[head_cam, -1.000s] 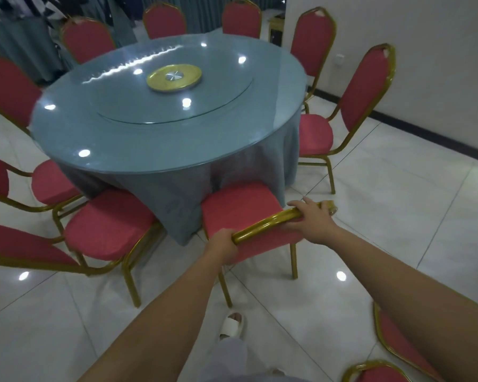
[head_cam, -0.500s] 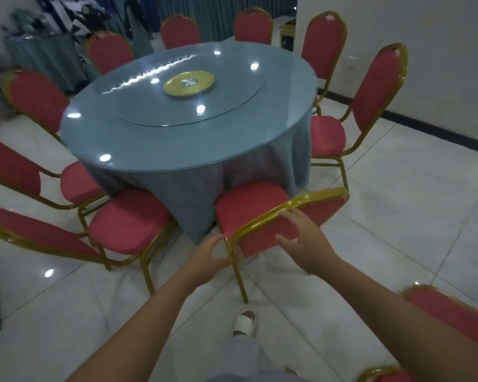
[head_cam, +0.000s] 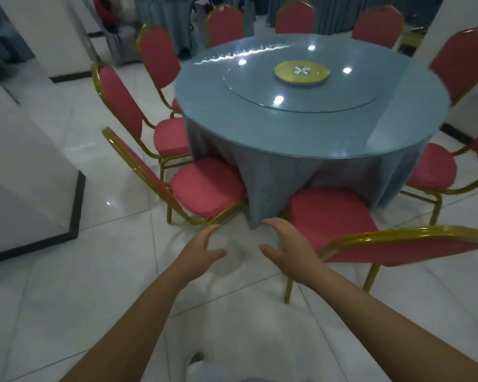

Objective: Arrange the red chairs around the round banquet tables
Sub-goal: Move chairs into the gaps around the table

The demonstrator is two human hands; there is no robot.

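Note:
A round banquet table [head_cam: 301,139] with a blue-grey cloth and a glass turntable fills the upper right. Several red chairs with gold frames ring it. The nearest red chair [head_cam: 331,213] stands at the table's front edge, its backrest toward me at the lower right. A second chair [head_cam: 204,186] sits to its left. My left hand [head_cam: 202,252] and my right hand [head_cam: 290,246] hover open over the floor between these two chairs, fingers spread, holding nothing. My right hand is just left of the nearest chair's backrest.
A white pillar with a dark base [head_cam: 31,172] stands at the left. A white wall [head_cam: 469,86] is at the far right. Other cloth-covered tables [head_cam: 163,26] stand behind. Glossy white floor tiles [head_cam: 122,299] lie in front of me.
Both hands have let go of the nearest chair's backrest and drawn back to the left. My view has swung left, so the chair now sits to the right of my hands.

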